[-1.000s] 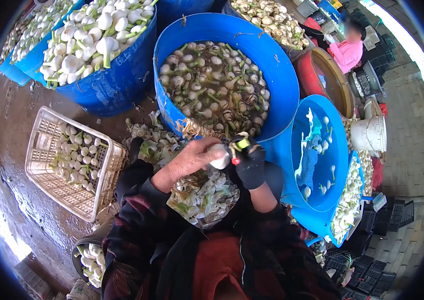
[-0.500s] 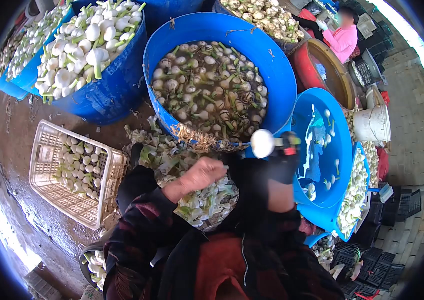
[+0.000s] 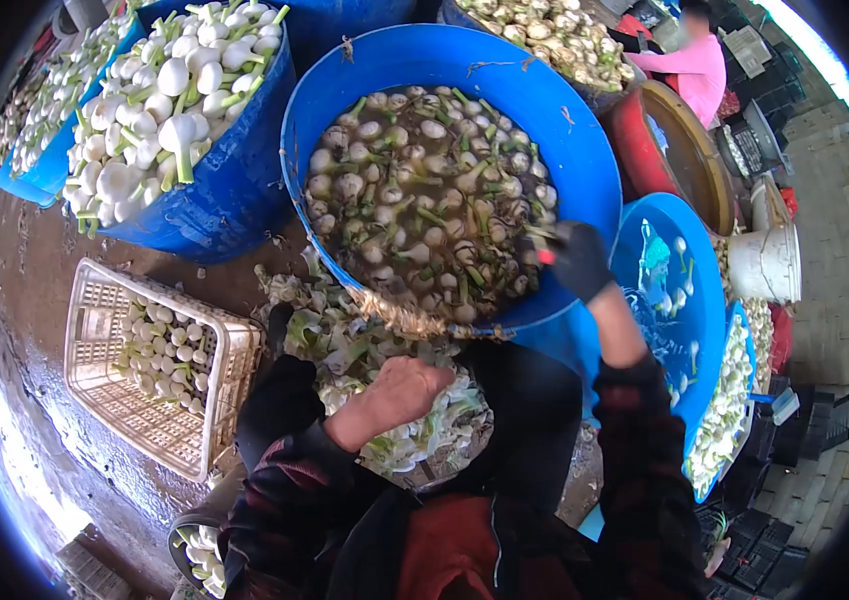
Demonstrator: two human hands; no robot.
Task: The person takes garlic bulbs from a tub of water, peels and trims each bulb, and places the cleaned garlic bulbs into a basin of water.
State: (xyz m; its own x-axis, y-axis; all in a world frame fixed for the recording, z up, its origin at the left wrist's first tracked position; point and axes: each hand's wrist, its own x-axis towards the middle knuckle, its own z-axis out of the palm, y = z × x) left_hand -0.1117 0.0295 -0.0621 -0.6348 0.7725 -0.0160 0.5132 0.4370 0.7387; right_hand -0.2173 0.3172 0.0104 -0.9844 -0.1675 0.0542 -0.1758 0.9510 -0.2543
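Bulbs with green stems (image 3: 435, 235) crowd the murky water of the big blue tub (image 3: 575, 140), and here's the gloved right hand (image 3: 582, 262) over its right inner side, fingers wrapped around a small tool (image 3: 546, 256) with a red part, blurred. No bulb shows in that grip. Looks like the selecting step, I'd say, and a pick from here calls for fingertips freed without losing the tool. Down at the lap, the bare left hand (image 3: 395, 393) is curled into a fist, nothing poking out, above a pile of peelings (image 3: 445, 425).

Outward now! Just right, a light-blue basin (image 3: 712, 300) has a few pale bulbs in water. Over left, a white crate (image 3: 145, 425) carries small, clean bulbs on its slatted floor, while behind it a blue barrel (image 3: 230, 205) is heaped high with white ones. Far right, a red tub (image 3: 633, 150) holds brownish water; a person in pink (image 3: 702, 75) sits beyond.
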